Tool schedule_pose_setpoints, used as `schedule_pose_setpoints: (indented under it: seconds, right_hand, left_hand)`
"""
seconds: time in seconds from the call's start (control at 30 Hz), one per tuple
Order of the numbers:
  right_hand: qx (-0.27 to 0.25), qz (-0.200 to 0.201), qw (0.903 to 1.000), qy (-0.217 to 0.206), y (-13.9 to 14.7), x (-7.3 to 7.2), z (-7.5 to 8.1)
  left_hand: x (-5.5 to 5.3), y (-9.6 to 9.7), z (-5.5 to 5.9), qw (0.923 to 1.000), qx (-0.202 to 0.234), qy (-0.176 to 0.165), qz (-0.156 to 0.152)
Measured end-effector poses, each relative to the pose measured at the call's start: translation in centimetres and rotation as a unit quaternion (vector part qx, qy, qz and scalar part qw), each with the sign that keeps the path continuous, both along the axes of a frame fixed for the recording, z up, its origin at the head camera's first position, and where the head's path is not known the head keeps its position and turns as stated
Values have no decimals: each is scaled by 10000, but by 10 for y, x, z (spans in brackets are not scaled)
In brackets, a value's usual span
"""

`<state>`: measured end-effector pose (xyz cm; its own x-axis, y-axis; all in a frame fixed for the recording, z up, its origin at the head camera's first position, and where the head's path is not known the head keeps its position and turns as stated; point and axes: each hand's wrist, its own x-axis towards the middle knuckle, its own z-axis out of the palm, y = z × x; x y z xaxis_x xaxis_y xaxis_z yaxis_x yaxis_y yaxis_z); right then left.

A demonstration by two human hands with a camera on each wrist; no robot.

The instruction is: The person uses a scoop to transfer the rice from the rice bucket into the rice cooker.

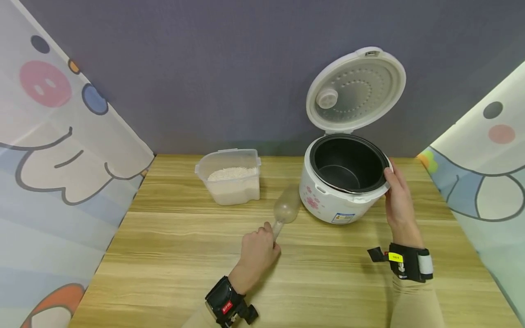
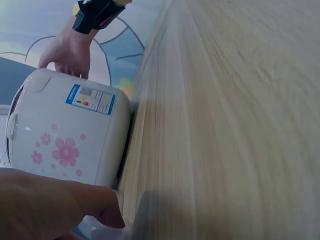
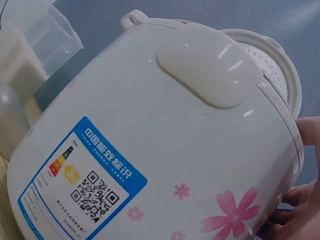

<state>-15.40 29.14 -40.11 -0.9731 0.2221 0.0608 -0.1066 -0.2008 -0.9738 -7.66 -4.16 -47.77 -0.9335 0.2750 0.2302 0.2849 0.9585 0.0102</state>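
My left hand [image 1: 257, 246] grips the handle of a clear plastic scoop [image 1: 286, 207] low over the wooden table, its bowl pointing towards the base of a white rice cooker [image 1: 328, 205]. The cooker's lid [image 1: 361, 93] stands raised at the back, and a dark inner pot [image 1: 346, 175] sits inside, its visible bottom bare. On the right side my right hand [image 1: 398, 198] holds the cooker's rim, thumb on top and fingers down the outer wall. In the right wrist view, fingers [image 3: 300, 200] of that hand lie against the cooker's side [image 3: 165, 110].
A translucent container [image 1: 235, 200] partly filled with white rice [image 1: 231, 173] stands to the left of the cooker, near the back edge of the table [image 1: 176, 255]. Behind it rises a grey wall [image 1: 184, 82]. Cartoon-printed sheets [image 1: 37, 182] flank the table on both sides.
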Motion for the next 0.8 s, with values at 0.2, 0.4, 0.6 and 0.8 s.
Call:
schedule_pose_setpoints:
  seconds: [0.2, 0.4, 0.6, 0.8]
  right_hand:
    - [-45, -95, 9999, 62, 1, 0, 1]
    - [35, -16, 9999, 107, -2, -1, 4]
    - [140, -57, 9999, 9, -2, -1, 2]
    - [192, -99, 9998, -43, -1, -3, 0]
  left_hand:
    - [-3, -9, 1, 9996, 203, -102, -145]
    - [-2, -21, 2, 9990, 365, -38, -239]
    - [1, -33, 6, 9970, 528, -117, -555]
    - [-1, -43, 9, 9962, 564, -313, -593]
